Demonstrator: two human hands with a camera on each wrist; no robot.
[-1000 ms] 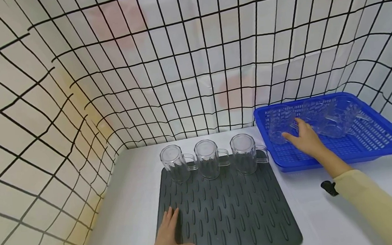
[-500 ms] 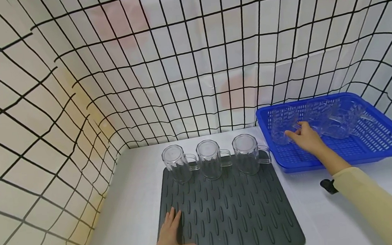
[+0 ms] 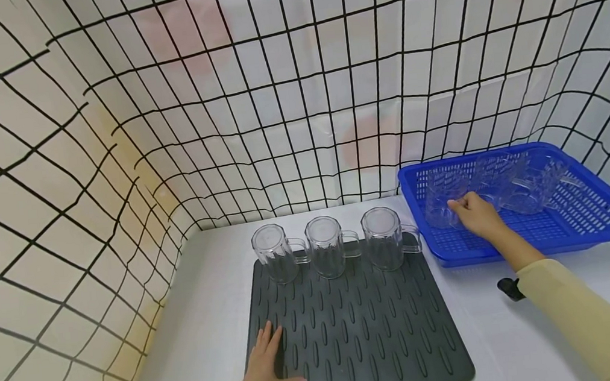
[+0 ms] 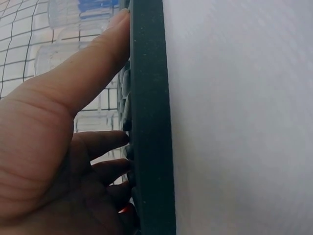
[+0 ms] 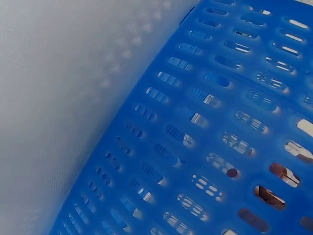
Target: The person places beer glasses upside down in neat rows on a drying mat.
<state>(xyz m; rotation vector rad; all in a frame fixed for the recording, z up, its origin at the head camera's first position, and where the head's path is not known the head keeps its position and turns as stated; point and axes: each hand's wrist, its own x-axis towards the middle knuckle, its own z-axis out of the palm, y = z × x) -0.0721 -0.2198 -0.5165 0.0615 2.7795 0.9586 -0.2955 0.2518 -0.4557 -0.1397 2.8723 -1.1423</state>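
Note:
In the head view my right hand [image 3: 477,216] reaches into the blue plastic basket [image 3: 608,229] and grips the handle of a clear glass mug [image 3: 438,206] at its left end. The basket wall [image 5: 161,127] fills much of the right wrist view, with bits of the fingers [image 5: 283,174] showing through its slots. My left hand [image 3: 265,369] rests with fingers spread on the left front of the dark grey ridged mat [image 3: 362,343]. From the left wrist, the thumb [image 4: 93,66] and fingertips touch the mat beside its edge [image 4: 151,122].
Three upside-down glass mugs, left [image 3: 275,256], middle [image 3: 325,249] and right [image 3: 382,241], stand in a row along the mat's back edge, handles to the right. More glass mugs [image 3: 523,192] lie in the basket. A black wire grid [image 3: 296,88] surrounds the white table [image 3: 186,322].
My right hand's fingers have closed on the mug's handle, and the hand has shifted slightly right with the mug. The left hand has stayed in place on the mat.

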